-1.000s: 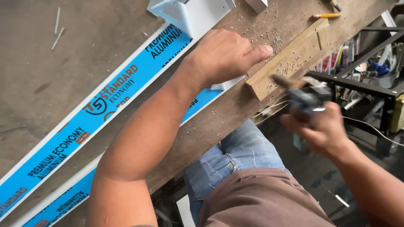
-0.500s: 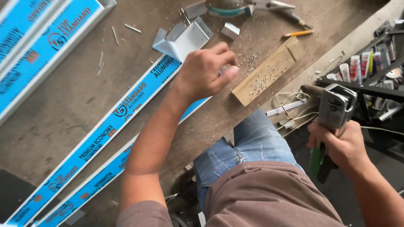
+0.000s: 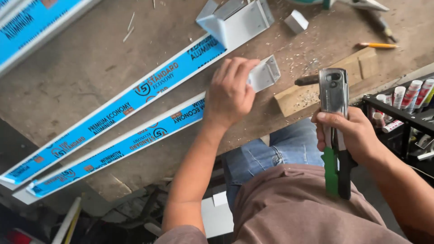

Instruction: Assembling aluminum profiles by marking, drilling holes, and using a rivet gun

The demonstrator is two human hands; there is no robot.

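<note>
My left hand presses down on the end of a long white aluminium profile covered with blue protective film, beside its small white corner bracket. My right hand grips a hand rivet gun with a grey metal head and green and black handles, its nose pointing left over a drilled wooden block. A second blue-filmed profile lies parallel above the first, ending in a white corner piece.
The worn wooden bench is strewn with metal shavings. A pencil and a small white block lie at the back. A black rack of tubes stands at the right. My knees in jeans are below the bench edge.
My right hand has brought the rivet gun up and left, close to the wooden block. My left hand has slid onto the lower profile near the bracket. The view has shifted closer.
</note>
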